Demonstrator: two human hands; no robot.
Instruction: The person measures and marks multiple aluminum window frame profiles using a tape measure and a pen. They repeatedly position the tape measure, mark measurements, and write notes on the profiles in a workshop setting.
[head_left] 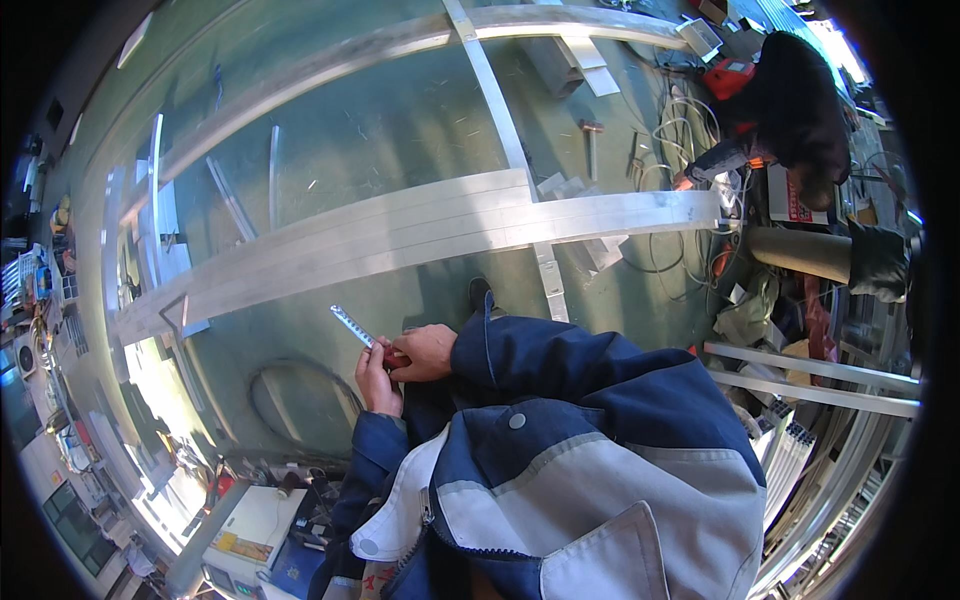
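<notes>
Green floor spreads beneath both grips. Beyond them a long, wide, silver metal beam runs crosswise, and a narrow silver metal crossbar meets it ahead and to the right of the grips. Farther right, a co-worker in dark clothing bends down, one hand near the beam. Left of the grips lies a thin, dark, looped hose. The right grip is closed around a red-cased tape measure; the left grip pinches its front, where the silvery blade points forward and left.
</notes>
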